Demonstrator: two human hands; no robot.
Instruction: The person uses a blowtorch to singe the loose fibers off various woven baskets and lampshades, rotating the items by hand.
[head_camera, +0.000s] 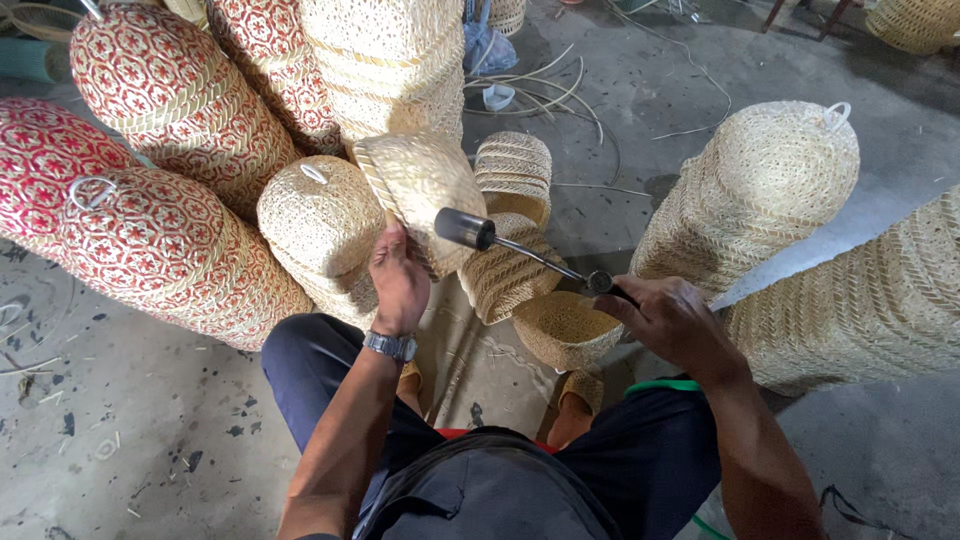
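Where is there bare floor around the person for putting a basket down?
Bare concrete floor lies lower left, below the red patterned baskets. More lies upper right, behind the tall natural basket. Between the left hand and the right hand holding the torch, baskets crowd everything.

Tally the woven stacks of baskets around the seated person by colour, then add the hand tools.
Red-patterned basket stacks: 4
Plain natural basket stacks: about 7, some cut off at the edges
Gas torch, held in the right hand: 1
Plain basket held in the left hand: 1
Total: about 13
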